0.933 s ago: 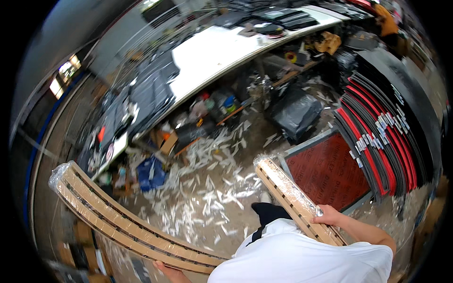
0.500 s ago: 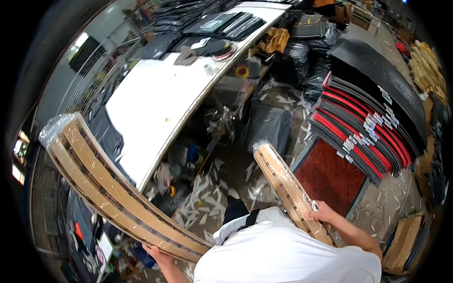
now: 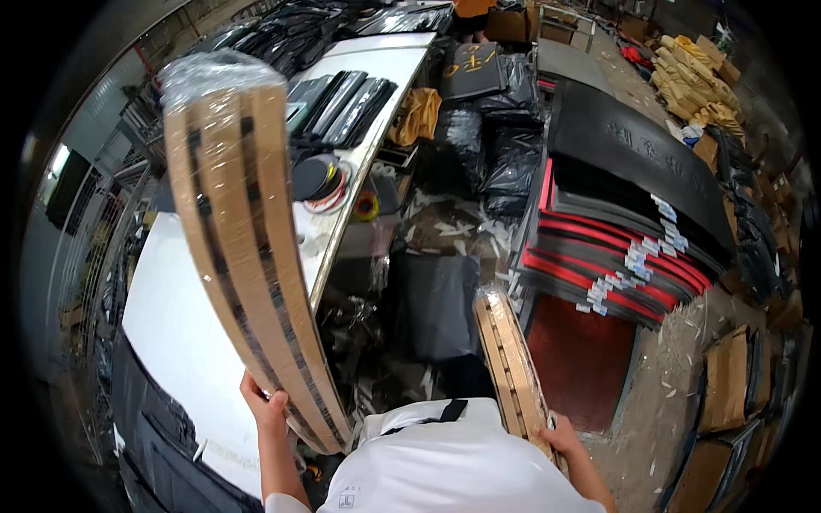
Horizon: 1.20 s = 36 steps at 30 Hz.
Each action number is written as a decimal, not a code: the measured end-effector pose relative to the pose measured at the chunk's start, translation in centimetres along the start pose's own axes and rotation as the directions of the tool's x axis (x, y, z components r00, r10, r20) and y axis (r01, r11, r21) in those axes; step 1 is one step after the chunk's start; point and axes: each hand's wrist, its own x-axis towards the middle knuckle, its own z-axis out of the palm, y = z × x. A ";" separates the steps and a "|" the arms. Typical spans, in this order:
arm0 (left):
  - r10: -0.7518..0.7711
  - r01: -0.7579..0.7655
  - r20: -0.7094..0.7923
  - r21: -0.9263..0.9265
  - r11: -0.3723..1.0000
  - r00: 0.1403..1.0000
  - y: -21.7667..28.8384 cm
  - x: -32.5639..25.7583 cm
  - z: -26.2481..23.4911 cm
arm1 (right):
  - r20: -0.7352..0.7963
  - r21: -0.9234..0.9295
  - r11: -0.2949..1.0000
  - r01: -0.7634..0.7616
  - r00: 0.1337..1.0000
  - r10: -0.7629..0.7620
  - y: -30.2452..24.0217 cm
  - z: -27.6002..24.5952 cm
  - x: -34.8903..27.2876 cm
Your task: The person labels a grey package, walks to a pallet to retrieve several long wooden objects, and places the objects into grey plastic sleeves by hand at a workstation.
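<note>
My left hand (image 3: pixel 267 410) grips the lower end of a long plastic-wrapped bundle of brown cardboard strips (image 3: pixel 244 248), which stands tilted up over the white worktable (image 3: pixel 184 333). My right hand (image 3: pixel 560 436) holds the near end of a second, shorter wrapped bundle (image 3: pixel 511 368) that points forward above the floor beside a dark red mat (image 3: pixel 581 363). My white shirt (image 3: pixel 453 466) fills the lower middle of the view.
A stack of black and red mats (image 3: pixel 633 214) lies on the right. Black plastic bags (image 3: pixel 492 145) and paper scraps cover the floor ahead. Tape rolls (image 3: pixel 321 184) and black sheets sit on the table. Cardboard boxes (image 3: pixel 727 385) line the far right.
The view has swung right. The left bundle has risen from lying low at the left to standing nearly upright. The right bundle stays in my right hand.
</note>
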 end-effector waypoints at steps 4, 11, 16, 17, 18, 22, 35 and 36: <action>0.024 -0.020 0.093 -0.045 0.999 0.995 -1.1 6.7 6.9 | -0.089 0.212 0.977 -0.011 0.996 0.031 -1.0 -1.9 4.0; 0.109 -0.116 -0.048 -0.181 0.977 0.993 0.4 13.8 18.4 | -0.158 0.066 0.974 0.217 0.966 -0.204 -11.3 -14.7 12.2; 0.096 -0.121 -0.116 -0.228 0.966 0.989 1.9 18.3 21.8 | -0.179 0.212 0.857 0.470 0.881 -0.438 -23.9 -21.4 17.9; 0.107 -0.137 -0.123 -0.269 0.953 0.987 2.6 19.4 22.6 | -0.161 0.203 0.841 0.501 0.865 -0.476 -25.4 -22.5 19.7; 0.123 -0.157 -0.125 -0.319 0.935 0.985 3.2 21.0 23.8 | -0.153 0.191 0.821 0.538 0.842 -0.517 -27.6 -23.3 21.5; 0.135 -0.192 -0.171 -0.377 0.906 0.976 2.9 27.3 27.8 | -0.284 0.163 0.745 0.647 0.754 -0.593 -34.7 -24.6 28.9; -0.091 -0.114 -0.250 -0.697 0.708 0.964 -6.3 57.8 43.1 | -0.218 0.069 0.531 0.844 0.533 -0.818 -62.9 -19.0 61.9; -0.023 -0.116 -0.170 -0.759 0.641 0.985 -7.6 60.7 44.5 | -0.186 0.090 0.538 0.838 0.545 -0.817 -64.7 -18.3 65.0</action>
